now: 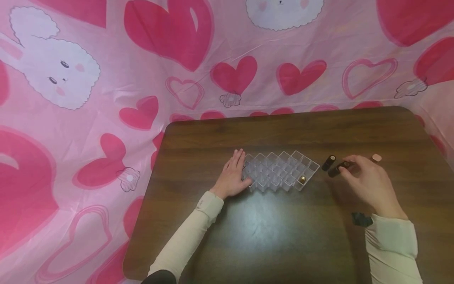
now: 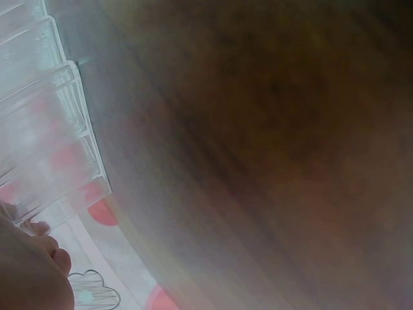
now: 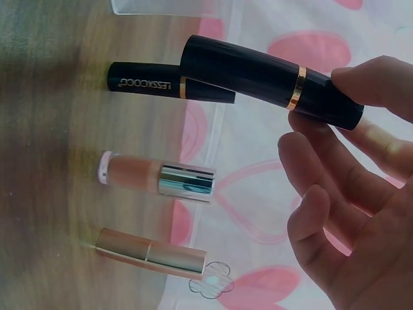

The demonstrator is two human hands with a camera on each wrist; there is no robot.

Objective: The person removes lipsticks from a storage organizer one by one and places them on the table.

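Observation:
My left hand [image 1: 232,175] rests against the left end of a clear diamond-grid organizer [image 1: 273,171], fingers stretched along its side and thumb at the front corner. My right hand [image 1: 369,179] pinches a black lipstick tube [image 3: 258,77] with a gold band, between thumb and fingertips, held tilted. Beside it stands another black tube [image 3: 145,82] with light lettering, to the right of the organizer. A gold-topped item [image 1: 302,179] sits in a compartment at the organizer's right end.
A lip gloss tube [image 3: 155,175] with a shiny silver cap and a rose-gold lipstick [image 3: 151,252] stand on the brown wooden table [image 1: 276,240], near my right hand. Pink heart-print cloth [image 1: 234,43] hangs behind the table and along its left side.

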